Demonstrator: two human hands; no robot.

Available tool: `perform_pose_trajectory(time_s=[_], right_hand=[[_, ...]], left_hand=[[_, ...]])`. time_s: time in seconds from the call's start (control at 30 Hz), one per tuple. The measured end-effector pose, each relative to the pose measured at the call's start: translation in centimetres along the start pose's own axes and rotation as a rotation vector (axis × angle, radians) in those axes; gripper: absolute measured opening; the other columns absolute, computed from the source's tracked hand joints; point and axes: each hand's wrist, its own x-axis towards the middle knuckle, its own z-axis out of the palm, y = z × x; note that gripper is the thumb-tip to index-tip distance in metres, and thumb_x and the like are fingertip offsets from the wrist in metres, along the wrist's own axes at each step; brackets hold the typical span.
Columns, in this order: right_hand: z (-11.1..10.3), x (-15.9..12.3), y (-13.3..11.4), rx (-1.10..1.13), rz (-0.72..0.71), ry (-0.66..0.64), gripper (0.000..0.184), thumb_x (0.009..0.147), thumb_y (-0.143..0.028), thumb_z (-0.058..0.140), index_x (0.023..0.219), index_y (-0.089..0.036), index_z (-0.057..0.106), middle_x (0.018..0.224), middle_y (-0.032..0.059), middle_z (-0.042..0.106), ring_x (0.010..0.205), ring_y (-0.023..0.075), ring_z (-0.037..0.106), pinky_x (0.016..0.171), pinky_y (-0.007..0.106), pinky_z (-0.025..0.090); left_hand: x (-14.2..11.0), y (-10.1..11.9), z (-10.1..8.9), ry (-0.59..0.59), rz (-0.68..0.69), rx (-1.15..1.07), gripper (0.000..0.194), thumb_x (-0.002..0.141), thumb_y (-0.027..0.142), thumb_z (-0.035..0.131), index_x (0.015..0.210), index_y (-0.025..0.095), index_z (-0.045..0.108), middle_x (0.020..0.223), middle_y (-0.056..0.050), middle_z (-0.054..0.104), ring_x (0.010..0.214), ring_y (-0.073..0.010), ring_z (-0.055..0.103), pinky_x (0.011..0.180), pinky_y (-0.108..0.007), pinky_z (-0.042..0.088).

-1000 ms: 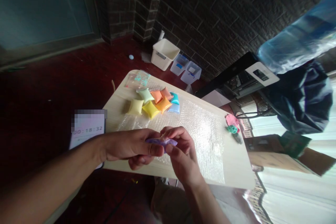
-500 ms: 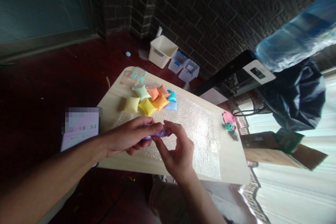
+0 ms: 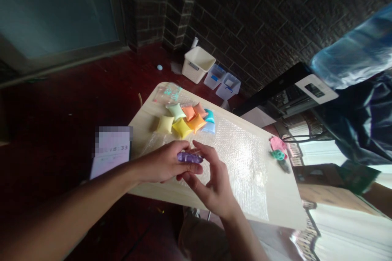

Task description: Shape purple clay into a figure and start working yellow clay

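Note:
A small purple clay packet [image 3: 189, 157] in shiny clear wrap is held over the near part of the table. My left hand [image 3: 167, 162] is closed around it from the left, its thumb lying along the near side. My right hand [image 3: 216, 181] curls in from the right, index finger at the packet's right end and thumb by my left thumb tip. Just beyond lie several pillow-shaped packets, among them a yellow packet [image 3: 181, 128], an orange packet [image 3: 196, 122], a pale green packet [image 3: 175, 111] and a light blue packet [image 3: 208, 127].
Bubble wrap [image 3: 239, 151] covers much of the wooden table [image 3: 283, 204]. Pink clay [image 3: 277, 143] and a green lump [image 3: 278, 155] sit at its right end. A phone [image 3: 112, 153] showing a timer stands at the left. Behind are a white basket [image 3: 196, 67] and clear bins.
The purple packet has been turned in my hands, and my left thumb has moved from above it to its near side. The whole view has shifted slightly.

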Motion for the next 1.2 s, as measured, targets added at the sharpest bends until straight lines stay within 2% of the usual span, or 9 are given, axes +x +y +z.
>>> perform_pose_trajectory(time_s=[0.13, 0.23, 0.37, 0.5, 0.67, 0.77, 0.9, 1.0, 1.2], right_hand=[[0.0, -0.2, 0.4, 0.335, 0.103, -0.017, 0.057, 0.093, -0.045, 0.079, 0.144, -0.031, 0.061, 0.122, 0.009, 0.077, 0.116, 0.0314, 0.072, 0.102, 0.052, 0.059], [-0.2, -0.4, 0.6, 0.484, 0.12, 0.009, 0.063, 0.095, -0.062, 0.069, 0.15, -0.032, 0.058, 0.122, 0.0088, 0.079, 0.125, 0.0356, 0.07, 0.112, 0.061, 0.053], [-0.5, -0.4, 0.1, 0.118, 0.067, -0.018, 0.058, 0.102, -0.049, 0.065, 0.157, -0.033, 0.053, 0.137, 0.0106, 0.075, 0.148, 0.0375, 0.053, 0.12, 0.068, 0.042], [-0.6, -0.4, -0.5, -0.224, -0.026, -0.036, 0.068, 0.099, -0.035, 0.071, 0.162, -0.033, 0.046, 0.148, 0.0112, 0.068, 0.155, 0.0395, 0.041, 0.122, 0.072, 0.036], [-0.6, -0.9, 0.1, 0.215, 0.153, -0.083, 0.058, 0.103, -0.052, 0.061, 0.158, -0.036, 0.052, 0.145, 0.0095, 0.07, 0.139, 0.0384, 0.061, 0.119, 0.069, 0.042], [-0.4, -0.9, 0.3, 0.411, 0.159, -0.061, 0.061, 0.1, -0.063, 0.058, 0.155, -0.035, 0.055, 0.149, 0.0095, 0.068, 0.139, 0.0399, 0.062, 0.118, 0.068, 0.045], [-0.3, -0.7, -0.4, 0.072, 0.055, -0.099, 0.06, 0.102, -0.044, 0.065, 0.159, -0.034, 0.05, 0.155, 0.0113, 0.061, 0.14, 0.0392, 0.06, 0.113, 0.063, 0.052], [-0.4, -0.8, -0.6, -0.149, -0.078, -0.104, 0.068, 0.098, -0.034, 0.071, 0.161, -0.032, 0.047, 0.153, 0.0135, 0.061, 0.139, 0.039, 0.06, 0.113, 0.062, 0.051], [-0.2, -0.8, 0.9, 0.167, 0.154, 0.063, 0.045, 0.109, -0.04, 0.051, 0.152, -0.031, 0.054, 0.137, 0.0116, 0.075, 0.122, 0.0338, 0.073, 0.104, 0.058, 0.058]], left_hand=[[-0.1, 0.6, 0.0, -0.043, 0.081, -0.017, 0.064, 0.074, 0.044, 0.09, 0.124, 0.016, 0.062, 0.093, -0.003, 0.069, 0.063, -0.0122, 0.06, 0.052, -0.024, 0.045], [-0.3, 1.1, -0.3, -0.073, 0.088, -0.012, 0.062, 0.072, 0.045, 0.092, 0.12, 0.017, 0.064, 0.087, -0.001, 0.069, 0.062, -0.0131, 0.06, 0.052, -0.024, 0.044], [0.0, 0.2, -0.6, -0.04, 0.037, 0.071, 0.049, 0.076, 0.043, 0.087, 0.111, 0.018, 0.063, 0.078, -0.001, 0.069, 0.058, -0.0138, 0.057, 0.048, -0.023, 0.038], [0.7, -1.1, -0.6, 0.125, 0.226, 0.153, 0.034, 0.073, 0.034, 0.089, 0.093, 0.015, 0.068, 0.087, -0.005, 0.072, 0.074, -0.0171, 0.062, 0.061, -0.026, 0.044], [0.5, -0.2, -0.6, 0.028, 0.233, 0.142, 0.04, 0.073, 0.045, 0.092, 0.093, 0.014, 0.078, 0.08, -0.003, 0.071, 0.071, -0.0169, 0.06, 0.061, -0.027, 0.04], [0.0, 0.5, -0.7, -0.099, 0.244, 0.012, 0.042, 0.072, 0.042, 0.094, 0.102, 0.016, 0.079, 0.085, -0.002, 0.073, 0.066, -0.0127, 0.058, 0.059, -0.025, 0.042], [-0.3, 0.3, -1.1, -0.191, 0.04, -0.126, 0.045, 0.077, 0.05, 0.089, 0.099, 0.015, 0.073, 0.073, 0.0, 0.07, 0.041, -0.0075, 0.047, 0.038, -0.022, 0.036], [-0.2, 0.0, -1.5, -0.248, -0.02, -0.203, 0.048, 0.078, 0.053, 0.088, 0.1, 0.015, 0.069, 0.072, 0.0, 0.069, 0.04, -0.0085, 0.053, 0.034, -0.02, 0.039], [0.7, -0.2, -1.0, -0.058, 0.066, -0.327, 0.054, 0.077, 0.057, 0.089, 0.1, 0.017, 0.06, 0.081, 0.0, 0.072, 0.043, -0.0111, 0.064, 0.038, -0.021, 0.047]])
